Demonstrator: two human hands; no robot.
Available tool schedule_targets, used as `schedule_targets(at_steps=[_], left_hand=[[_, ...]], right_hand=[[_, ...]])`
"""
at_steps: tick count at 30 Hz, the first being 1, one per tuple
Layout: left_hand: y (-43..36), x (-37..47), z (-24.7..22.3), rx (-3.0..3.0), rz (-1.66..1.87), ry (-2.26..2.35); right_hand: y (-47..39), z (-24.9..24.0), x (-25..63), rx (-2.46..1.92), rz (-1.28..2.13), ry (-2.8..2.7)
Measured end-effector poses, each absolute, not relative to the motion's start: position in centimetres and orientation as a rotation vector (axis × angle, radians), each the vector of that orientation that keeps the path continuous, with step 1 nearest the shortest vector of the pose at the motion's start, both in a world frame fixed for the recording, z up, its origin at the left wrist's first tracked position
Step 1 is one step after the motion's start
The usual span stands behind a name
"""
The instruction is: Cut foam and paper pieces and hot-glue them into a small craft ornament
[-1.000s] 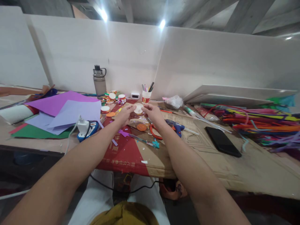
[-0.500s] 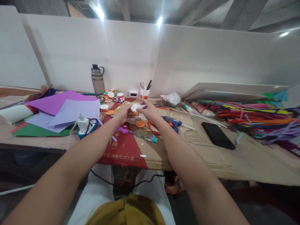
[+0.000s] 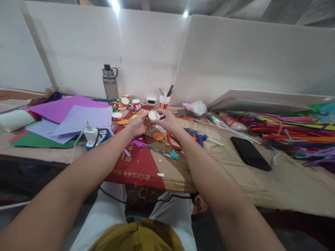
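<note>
Between my two hands is a small round white disc with an orange-red rim (image 3: 153,116), tilted so its white face shows. My left hand (image 3: 140,124) grips it from the left, fingers partly beneath it. The fingers of my right hand (image 3: 166,119) close on its right edge. Just below lie an orange paper circle (image 3: 158,136) and red-handled scissors (image 3: 174,142), partly hidden by my right forearm. A pen with a teal ornament (image 3: 173,154) rests nearer the front. Similar white discs (image 3: 117,116) sit to the left.
Purple paper sheets (image 3: 86,116) and a white plug on a blue power strip (image 3: 91,137) are at left. A bottle (image 3: 110,85) and pen cup (image 3: 164,101) stand behind. To the right are a blue glue gun (image 3: 200,138), phone (image 3: 250,152) and colourful pipe cleaners (image 3: 293,129).
My right hand's fingers have closed in on the disc's right edge. The disc has tilted more in my hands. The view has shifted slightly.
</note>
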State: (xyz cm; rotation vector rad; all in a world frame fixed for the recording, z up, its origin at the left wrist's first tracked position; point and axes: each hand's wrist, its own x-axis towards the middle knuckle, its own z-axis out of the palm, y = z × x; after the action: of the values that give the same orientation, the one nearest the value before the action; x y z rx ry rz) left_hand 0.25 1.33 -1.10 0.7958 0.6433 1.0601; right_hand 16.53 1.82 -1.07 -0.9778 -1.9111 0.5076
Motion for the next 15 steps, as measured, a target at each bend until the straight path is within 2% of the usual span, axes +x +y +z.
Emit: schedule_targets(at_steps=[10,15], left_hand=[[1.28,0.36,-1.45,0.778,1.096,0.648],[1.37,-0.09,-1.65,0.818,1.139,0.549]], right_hand=[[2.16,-1.3,16.35,-0.973,0.532,-1.893],[1.7,-1.34,16.42,-0.952,0.282,-1.89]])
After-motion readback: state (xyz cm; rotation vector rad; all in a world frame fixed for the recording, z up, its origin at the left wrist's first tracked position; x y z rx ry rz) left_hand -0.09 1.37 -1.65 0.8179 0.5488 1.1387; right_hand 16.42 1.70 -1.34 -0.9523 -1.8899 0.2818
